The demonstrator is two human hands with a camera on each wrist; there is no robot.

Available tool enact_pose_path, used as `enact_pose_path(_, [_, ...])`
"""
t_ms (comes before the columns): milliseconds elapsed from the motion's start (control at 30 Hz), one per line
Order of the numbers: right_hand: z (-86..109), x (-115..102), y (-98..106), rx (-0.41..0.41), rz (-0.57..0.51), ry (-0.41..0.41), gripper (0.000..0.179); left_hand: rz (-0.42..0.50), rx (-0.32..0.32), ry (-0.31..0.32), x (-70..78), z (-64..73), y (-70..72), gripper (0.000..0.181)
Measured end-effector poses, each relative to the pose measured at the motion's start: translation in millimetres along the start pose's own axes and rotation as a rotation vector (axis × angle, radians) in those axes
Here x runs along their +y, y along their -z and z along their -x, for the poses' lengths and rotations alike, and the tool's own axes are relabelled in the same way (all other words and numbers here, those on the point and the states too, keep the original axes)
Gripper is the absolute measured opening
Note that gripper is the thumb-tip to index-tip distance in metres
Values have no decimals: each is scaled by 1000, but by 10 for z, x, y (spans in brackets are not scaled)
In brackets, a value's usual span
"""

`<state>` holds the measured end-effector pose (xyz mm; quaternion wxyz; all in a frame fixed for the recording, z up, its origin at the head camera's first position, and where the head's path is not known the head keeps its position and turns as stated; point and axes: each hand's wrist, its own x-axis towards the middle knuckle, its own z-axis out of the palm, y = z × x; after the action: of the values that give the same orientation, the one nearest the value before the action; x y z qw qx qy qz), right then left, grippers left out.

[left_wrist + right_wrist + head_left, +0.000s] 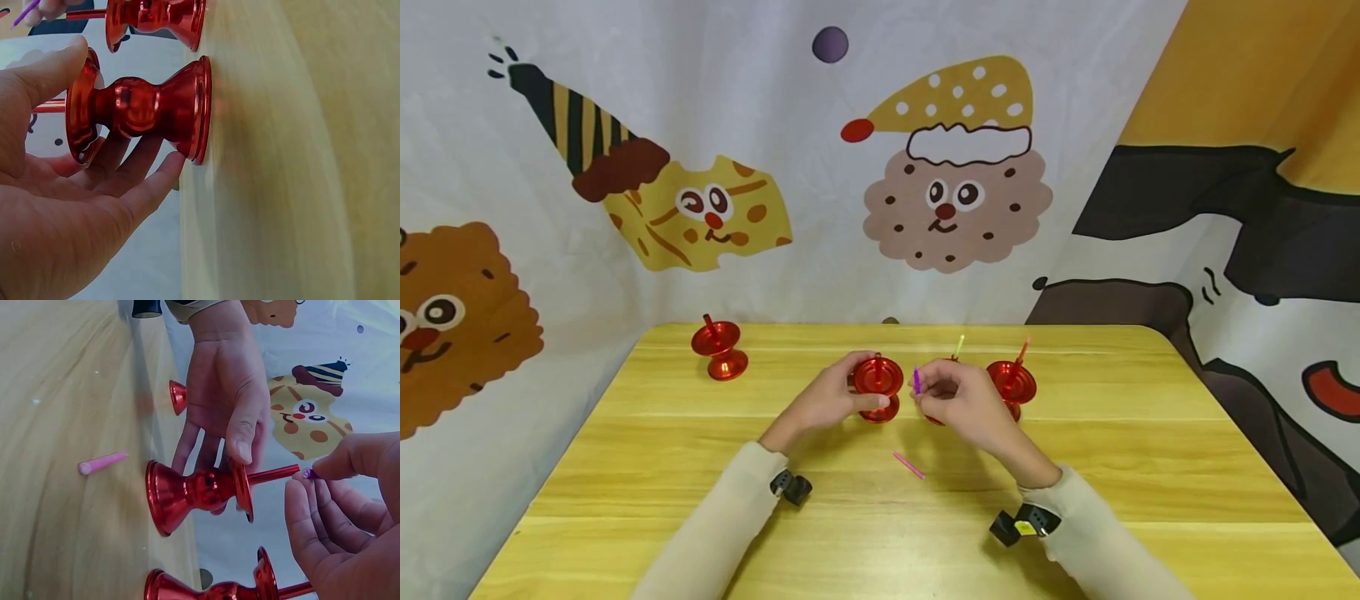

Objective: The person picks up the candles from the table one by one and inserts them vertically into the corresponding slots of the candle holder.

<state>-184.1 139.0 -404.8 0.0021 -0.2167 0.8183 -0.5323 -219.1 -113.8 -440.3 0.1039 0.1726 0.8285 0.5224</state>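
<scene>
Fingers of the right hand (973, 408) pinched a purple candle (917, 382) to the right of a red holder (200, 492). The left hand (827, 400) gripped that holder, thumb over the dish rim and fingers behind the stem. Nearer than either hand, a pink candle (908, 465) lay on the wooden table (880, 546). Past the right hand stood a partly hidden holder (156, 15) with a yellow candle (958, 345), and just beside it a right-end holder (1011, 383) with an orange candle (1023, 350). Farther off, a fourth holder (716, 340) stood at left, before a printed cloth (820, 108).
</scene>
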Motion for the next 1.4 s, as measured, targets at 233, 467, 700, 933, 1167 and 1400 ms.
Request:
enact_pose_path(233, [-133, -61, -76, 65, -1, -8, 5, -3, -9, -19, -36, -37, -4, 79])
enact_pose_path(467, [-256, -86, -147, 130, 6, 10, 4, 26, -21, -25, -29, -51, -24, 79])
enact_pose_path(700, [-370, -89, -220, 200, 10, 78, 5, 36, -24, -31, 1, -61, -46, 78])
enact_pose_path(933, [-439, -106, -272, 249, 2, 104, 5, 31, -12, -30, 0, -63, -70, 77])
enact_pose_path(1167, [-453, -61, -311, 254, 16, 130, 4, 35, -21, -42, 7, -57, -90, 75])
enact_pose_path(1400, [-467, 1, -339, 254, 16, 156, 4, 24, -21, -50, -16, -67, -104, 74])
